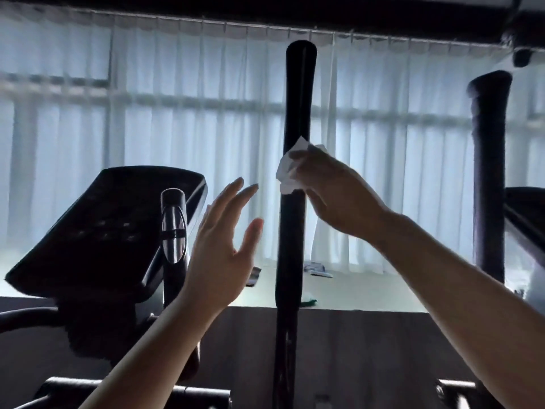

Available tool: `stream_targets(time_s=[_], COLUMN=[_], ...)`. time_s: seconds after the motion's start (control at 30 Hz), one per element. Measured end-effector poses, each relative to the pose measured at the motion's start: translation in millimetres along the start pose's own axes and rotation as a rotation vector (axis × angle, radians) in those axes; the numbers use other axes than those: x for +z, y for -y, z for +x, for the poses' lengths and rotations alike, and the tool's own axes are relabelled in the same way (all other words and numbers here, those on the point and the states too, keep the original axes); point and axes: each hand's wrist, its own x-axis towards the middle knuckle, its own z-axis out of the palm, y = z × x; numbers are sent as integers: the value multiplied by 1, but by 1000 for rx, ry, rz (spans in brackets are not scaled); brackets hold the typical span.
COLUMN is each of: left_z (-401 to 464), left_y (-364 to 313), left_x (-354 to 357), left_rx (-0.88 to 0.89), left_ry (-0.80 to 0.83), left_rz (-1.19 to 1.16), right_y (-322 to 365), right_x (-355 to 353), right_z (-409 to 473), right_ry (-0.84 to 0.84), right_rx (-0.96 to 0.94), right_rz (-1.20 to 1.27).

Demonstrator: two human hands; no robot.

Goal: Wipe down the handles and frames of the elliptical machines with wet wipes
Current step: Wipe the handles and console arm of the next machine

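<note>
Black upright elliptical handle (295, 119) at frame centre, rounded top near upper edge. Crumpled white wet wipe (287, 168) pressed against its middle, right of centre.

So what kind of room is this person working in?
Most likely a gym or fitness room. A tall black handle of an exercise machine stands in front, a tilted console sits beside it, and another handle rises to the right. The right hand presses a wipe to the handle.
</note>
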Motion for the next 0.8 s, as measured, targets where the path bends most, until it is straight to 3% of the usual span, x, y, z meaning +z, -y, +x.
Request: stream_targets(time_s=[0.17,0.27,0.33,0.4,0.57,0.7,0.8], left_z=[37,46,40,32,34,31,6], left_y=[-17,-19,-18,-17,-16,-25,-42], left_x=[28,47,62,76,77,78,86], left_rx=[-30,-35,-51,-81,-205,-199,-130], left_ry=[-9,6,46,69,40,27,-14], left_rz=[-67,-54,-63,-84,-300,-118,6], right_y=[-71,-95,-88,-78,-55,-23,8], right_x=[-29,-12,9,28,51,66,71], right_z=[83,99,89,67,28,-17,-77], right_ry=[-384,-580,-514,-477,-490,-463,-326], right_rx=[105,281,413,492,486,476,510], right_rz=[-190,63,423,635,813,952,1052])
